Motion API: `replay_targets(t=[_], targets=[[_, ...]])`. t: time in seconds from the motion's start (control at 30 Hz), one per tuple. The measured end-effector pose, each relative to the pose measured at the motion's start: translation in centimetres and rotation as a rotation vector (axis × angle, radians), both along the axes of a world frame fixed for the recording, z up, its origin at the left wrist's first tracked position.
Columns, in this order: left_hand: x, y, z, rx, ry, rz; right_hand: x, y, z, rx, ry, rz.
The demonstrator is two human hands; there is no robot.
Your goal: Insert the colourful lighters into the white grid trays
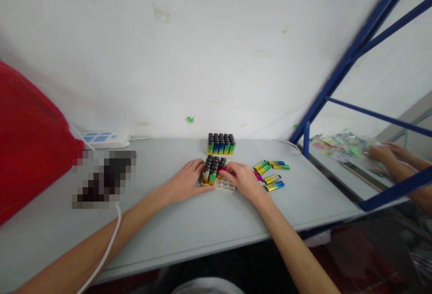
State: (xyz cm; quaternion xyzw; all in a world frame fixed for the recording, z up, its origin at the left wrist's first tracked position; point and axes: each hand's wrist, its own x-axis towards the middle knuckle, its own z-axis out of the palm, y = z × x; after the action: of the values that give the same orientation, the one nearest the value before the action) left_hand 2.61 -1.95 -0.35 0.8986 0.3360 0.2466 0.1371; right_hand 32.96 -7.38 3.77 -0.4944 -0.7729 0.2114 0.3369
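A pale tray with round slots (227, 185) sits at the middle of the table, with several upright lighters (209, 171) filling its left part. My left hand (185, 180) grips the tray's left side, fingers behind and thumb along the front edge. My right hand (245, 179) is closed, its fingertips pinching a pinkish-red lighter (221, 166) that stands in the tray; the fingers partly hide it. Right of that hand, loose shiny lighters (274, 178) in yellow, green, blue and pink lie on their sides. Behind the tray stands a block of upright lighters (221, 144) with black tops.
A red cloth-like item (30, 141) and a power strip (104, 139) are at the left. A white cable (113, 240) crosses over my left forearm beside a blurred-out dark object (108, 179). Blue metal bars (337, 78) rise at right; beyond, another person's hands (384, 154) touch a plastic bag (344, 147).
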Motion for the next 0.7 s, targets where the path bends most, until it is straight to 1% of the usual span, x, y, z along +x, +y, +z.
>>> replay_targets(t=[0.1,0.2,0.27,0.37,0.47,0.53,0.6,0.7], targets=[[-0.1,0.1,0.0,-0.003,-0.006,-0.009,0.4,0.0,0.0,-0.017,-0.064,0.043],[-0.1,0.1,0.0,-0.003,-0.006,-0.014,2.6,-0.3,0.4,0.026,-0.074,0.023],[-0.1,0.1,0.0,-0.001,-0.002,-0.014,5.3,-0.4,0.7,0.075,-0.099,-0.033],[-0.1,0.1,0.1,-0.003,0.005,-0.012,10.7,-0.4,1.0,0.109,-0.186,-0.093],[0.0,0.1,0.0,-0.001,0.005,0.0,15.7,-0.3,0.8,0.102,-0.325,-0.15],[-0.1,0.2,0.0,0.002,-0.001,0.001,17.8,-0.1,0.7,0.069,-0.421,-0.15],[-0.2,0.2,-0.1,0.001,0.0,0.0,18.7,0.1,0.6,0.038,-0.501,-0.145],[-0.3,0.3,-0.2,-0.001,0.01,0.013,18.3,0.8,0.9,-0.013,-0.585,-0.143]])
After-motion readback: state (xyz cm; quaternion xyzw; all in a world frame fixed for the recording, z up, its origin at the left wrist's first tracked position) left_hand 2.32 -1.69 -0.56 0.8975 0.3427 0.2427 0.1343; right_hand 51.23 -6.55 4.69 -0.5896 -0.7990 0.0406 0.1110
